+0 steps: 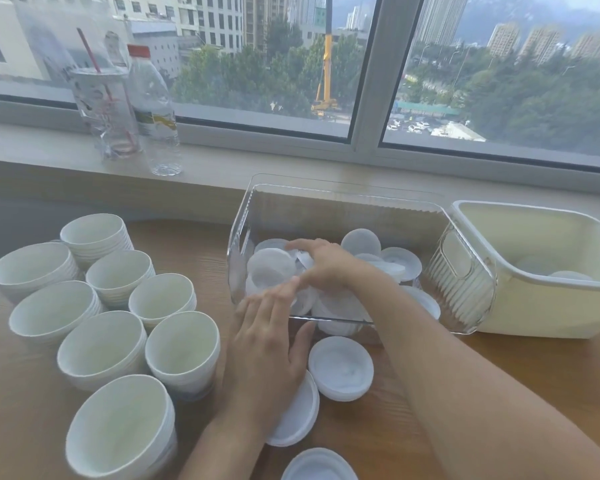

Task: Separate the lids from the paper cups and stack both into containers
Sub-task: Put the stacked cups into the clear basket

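Lids being gathered in the clear container

The right hand (321,263) is curled onto loose lids (271,266) inside the clear container (461,271); the left hand (267,344) rests spread on a desk lid stack (297,420) (steadying it, probably); nested cups (101,344) wait left.

Two bare forearms entered from the bottom edge of the picture. Neither showed a sleeve, cuff, watch or bracelet as far up as the picture reached. The left hand (267,344) and the right hand (321,263) wore no gloves. No rings seemed to be on the fingers, though motion blur softened the left fingertips. Fingernails looked short and unpainted.
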{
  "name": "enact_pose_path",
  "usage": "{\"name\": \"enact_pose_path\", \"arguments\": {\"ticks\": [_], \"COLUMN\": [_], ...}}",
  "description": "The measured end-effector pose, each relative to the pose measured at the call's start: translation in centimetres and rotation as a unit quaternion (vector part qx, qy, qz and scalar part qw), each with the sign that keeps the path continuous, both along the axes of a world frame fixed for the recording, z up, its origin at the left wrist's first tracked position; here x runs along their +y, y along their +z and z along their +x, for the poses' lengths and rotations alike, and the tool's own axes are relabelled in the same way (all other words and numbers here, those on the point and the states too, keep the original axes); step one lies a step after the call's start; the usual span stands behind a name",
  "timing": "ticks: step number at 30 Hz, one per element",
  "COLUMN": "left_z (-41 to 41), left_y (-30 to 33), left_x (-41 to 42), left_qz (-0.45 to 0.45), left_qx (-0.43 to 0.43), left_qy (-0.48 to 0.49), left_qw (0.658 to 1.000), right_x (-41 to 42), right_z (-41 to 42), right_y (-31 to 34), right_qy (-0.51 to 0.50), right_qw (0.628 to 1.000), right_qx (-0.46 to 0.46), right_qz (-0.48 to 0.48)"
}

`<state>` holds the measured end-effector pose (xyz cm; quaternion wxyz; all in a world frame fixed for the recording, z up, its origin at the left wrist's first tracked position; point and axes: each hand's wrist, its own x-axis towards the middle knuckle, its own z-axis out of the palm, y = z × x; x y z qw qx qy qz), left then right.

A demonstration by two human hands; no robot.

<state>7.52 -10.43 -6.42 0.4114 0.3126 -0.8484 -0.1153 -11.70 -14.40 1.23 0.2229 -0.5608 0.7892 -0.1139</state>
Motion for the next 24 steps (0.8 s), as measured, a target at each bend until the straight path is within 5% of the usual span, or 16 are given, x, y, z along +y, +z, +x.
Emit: {"name": "enact_pose_path", "arguments": {"ticks": [6, 13, 24], "left_z": [-0.1, 0.1, 0.0], "left_y": [-0.4, -0.3, -0.5], "left_x": [-0.3, -0.2, -0.3], "left_qz": [-0.011, -0.008, -0.037], "left_qx": [-0.001, 0.003, -0.014], "left_qy": [0.005, 0.001, 0.006], "left_qw": [1.000, 1.000, 0.999], "right_x": [1.7, 3.8, 9.1], "right_z": [0.6, 0.8, -3.0], "right_y": [0.5, 0.2, 2.9], "right_qy": [0.050, -0.009, -0.144], "right_qw": [0.998, 0.990, 0.957], "right_qx": [0.014, -0.070, 0.099], "right_qz": [0.021, -0.118, -0.233]}}
